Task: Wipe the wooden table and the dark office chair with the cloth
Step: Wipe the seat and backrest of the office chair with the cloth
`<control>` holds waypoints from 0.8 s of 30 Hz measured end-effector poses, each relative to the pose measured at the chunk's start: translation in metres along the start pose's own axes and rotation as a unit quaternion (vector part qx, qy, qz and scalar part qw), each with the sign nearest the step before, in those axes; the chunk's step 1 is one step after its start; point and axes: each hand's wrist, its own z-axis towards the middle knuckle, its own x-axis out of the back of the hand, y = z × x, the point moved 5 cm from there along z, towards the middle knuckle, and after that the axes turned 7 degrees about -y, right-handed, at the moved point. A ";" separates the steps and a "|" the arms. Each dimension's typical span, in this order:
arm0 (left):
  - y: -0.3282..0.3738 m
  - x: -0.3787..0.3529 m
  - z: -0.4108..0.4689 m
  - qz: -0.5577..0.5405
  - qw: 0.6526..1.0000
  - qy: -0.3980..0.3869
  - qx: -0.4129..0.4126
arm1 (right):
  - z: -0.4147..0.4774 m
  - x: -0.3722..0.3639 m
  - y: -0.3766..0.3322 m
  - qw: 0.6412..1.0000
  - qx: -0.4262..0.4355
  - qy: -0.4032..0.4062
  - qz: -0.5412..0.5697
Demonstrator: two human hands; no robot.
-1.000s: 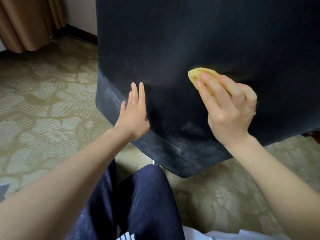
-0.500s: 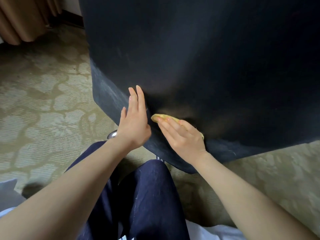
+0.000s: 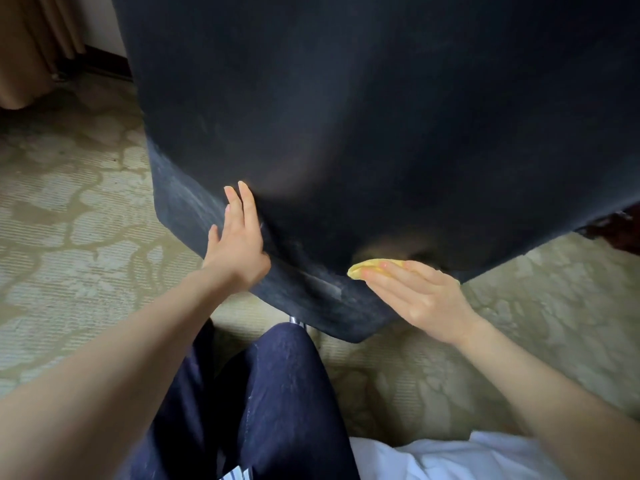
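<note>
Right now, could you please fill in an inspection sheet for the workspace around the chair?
Surface: the dark chair fills most of the view, with pale dusty streaks along its lower edge; the wooden table is not in view.
Job's things: yellow cloth pressed against the chair's lower edge.
Clutter: white fabric at the bottom edge of the view.
Hands: left hand flat on the chair, fingers straight; right hand presses the cloth with straight fingers.
Cables: nothing seen.
Surroundings: patterned carpet, tan curtain at upper left, the person's dark trouser leg below the chair.
</note>
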 end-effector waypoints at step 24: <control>0.032 -0.033 0.006 -0.230 0.972 0.041 -0.033 | -0.025 -0.005 0.001 0.987 -0.073 0.099 -0.107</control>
